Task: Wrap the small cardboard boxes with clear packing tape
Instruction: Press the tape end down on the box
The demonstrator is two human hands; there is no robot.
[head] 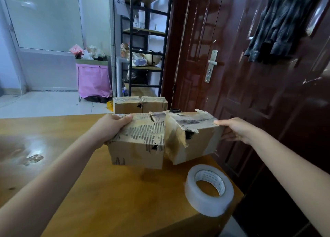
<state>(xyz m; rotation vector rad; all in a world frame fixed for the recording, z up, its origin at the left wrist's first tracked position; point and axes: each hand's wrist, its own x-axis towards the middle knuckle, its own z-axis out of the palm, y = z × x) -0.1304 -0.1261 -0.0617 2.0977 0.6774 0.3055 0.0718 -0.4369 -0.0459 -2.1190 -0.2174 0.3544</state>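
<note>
Two worn cardboard boxes hang side by side just above the wooden table (pixel 107 192). My left hand (pixel 110 127) grips the left box (pixel 137 147) at its upper left edge, thumb on top. My right hand (pixel 235 129) holds the right box (pixel 192 138) by its right side, thumb on the top edge; this box is tilted and has a torn hole at its front corner. A roll of clear packing tape (pixel 209 190) lies flat near the table's right front corner. Two more small boxes (pixel 141 105) stand at the table's far edge.
A dark red door (pixel 232 66) with a metal handle stands close on the right, with a dark garment (pixel 284 22) hanging on it. Behind the table are a black shelf rack (pixel 144 40) and a pink-lined bin (pixel 93 79). The table's left part is bare and glossy.
</note>
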